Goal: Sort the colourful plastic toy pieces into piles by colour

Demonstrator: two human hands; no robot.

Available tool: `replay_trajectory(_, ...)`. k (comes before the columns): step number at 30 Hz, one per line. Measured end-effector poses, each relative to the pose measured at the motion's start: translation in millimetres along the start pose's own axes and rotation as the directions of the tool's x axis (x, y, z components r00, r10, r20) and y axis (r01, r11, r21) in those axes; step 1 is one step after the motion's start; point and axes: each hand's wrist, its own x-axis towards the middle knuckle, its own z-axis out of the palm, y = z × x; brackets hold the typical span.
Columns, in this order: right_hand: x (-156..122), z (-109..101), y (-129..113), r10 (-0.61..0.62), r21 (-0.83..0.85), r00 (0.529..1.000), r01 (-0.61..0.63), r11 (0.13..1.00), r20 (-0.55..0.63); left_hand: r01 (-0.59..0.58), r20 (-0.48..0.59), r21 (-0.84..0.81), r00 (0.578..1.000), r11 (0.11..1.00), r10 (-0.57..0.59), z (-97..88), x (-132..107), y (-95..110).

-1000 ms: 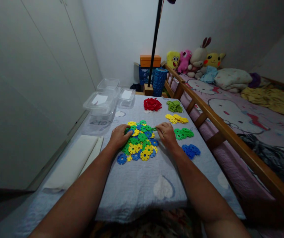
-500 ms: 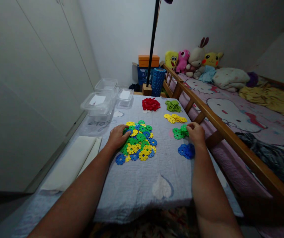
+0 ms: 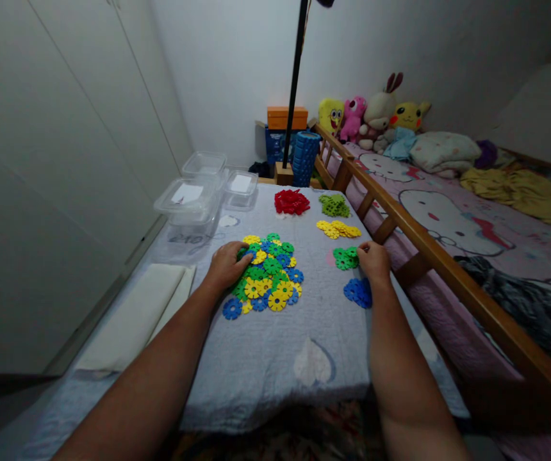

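My left hand [image 3: 229, 264] lies against the left edge of a mixed pile of notched plastic discs [image 3: 271, 267] in green, yellow and blue. Its thumb is apart from the fingers, which reach onto the discs; the fingertips are partly hidden. On the right, my right hand [image 3: 374, 260] pinches at the edge of a small green disc pile [image 3: 345, 257], with a green disc at its fingertips. Blue discs [image 3: 357, 292] lie just below that hand, partly behind the wrist. Yellow discs [image 3: 337, 229] form a row above it.
Red pieces [image 3: 291, 202] and light green pieces [image 3: 334, 205] sit at the table's far end. Clear plastic boxes [image 3: 186, 197] stand at the back left, near a folded white cloth [image 3: 136, 314]. A wooden bed rail [image 3: 400, 221] runs along the right side.
My right hand has come down and slightly left onto the green pile, where the raised green disc now lies flatter. My left hand has stayed at the mixed pile.
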Motion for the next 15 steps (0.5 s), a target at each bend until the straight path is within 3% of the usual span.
replay_trajectory(5, -3, 0, -8, -0.056, -0.003, 0.997, 0.055, 0.998, -0.056, 0.004, 0.004, 0.000, 1.000, 1.000, -0.004, 1.4, 0, -1)
replay_trajectory(8, -12, 4, -26, -0.199, 0.062, 0.975, 0.206, 0.977, -0.096, 0.008, 0.002, 0.002, 1.000, 1.000, -0.008, 1.2, 0, -1)
replay_trajectory(12, -36, 16, -64, -0.479, 0.198, 0.878, 0.472, 0.859, -0.018, 0.010, 0.001, 0.011, 1.000, 1.000, -0.010, -0.4, 0, 1)
replay_trajectory(15, -52, 27, -89, -0.595, 0.241, 0.798, 0.562, 0.791, 0.096, 0.013, 0.007, 0.014, 1.000, 1.000, -0.013, -1.6, -1, 2)
